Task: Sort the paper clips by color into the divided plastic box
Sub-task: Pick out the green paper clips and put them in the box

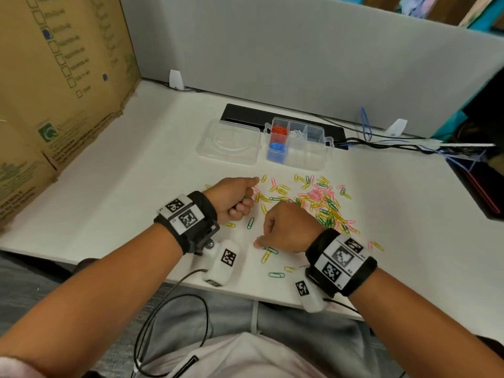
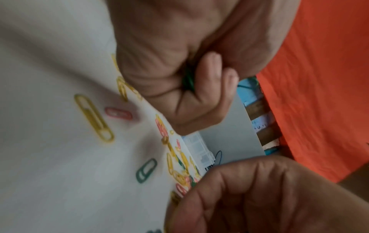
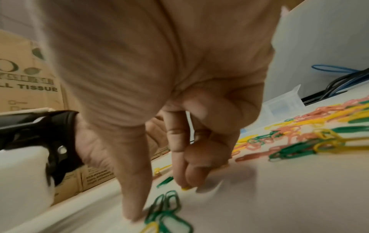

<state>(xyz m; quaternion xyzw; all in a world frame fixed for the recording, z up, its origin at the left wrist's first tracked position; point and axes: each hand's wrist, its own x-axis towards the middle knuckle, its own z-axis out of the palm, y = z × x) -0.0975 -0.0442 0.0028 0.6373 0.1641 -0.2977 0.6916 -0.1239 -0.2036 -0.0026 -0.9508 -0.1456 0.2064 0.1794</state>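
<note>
Yellow, pink and green paper clips (image 1: pixel 321 203) lie scattered on the white desk. My left hand (image 1: pixel 241 204) is curled into a fist at the pile's left edge and grips green clips (image 2: pixel 187 80). My right hand (image 1: pixel 259 242) reaches down near the front edge, thumb and fingers spread. Its thumb tip (image 3: pixel 133 216) touches the desk beside a few green clips (image 3: pixel 167 209), and nothing is pinched. The clear divided box (image 1: pixel 305 162) stands behind the pile with orange (image 1: pixel 279 130), white (image 1: pixel 297 133) and blue clips (image 1: pixel 276 148) in separate compartments.
The box's clear lid (image 1: pixel 229 145) lies open to its left. A cardboard carton (image 1: pixel 54 77) walls the left side, a grey partition (image 1: pixel 300 64) the back. Cables (image 1: pixel 409 143) run along the back right. Single clips (image 1: pixel 250 222) lie between my hands.
</note>
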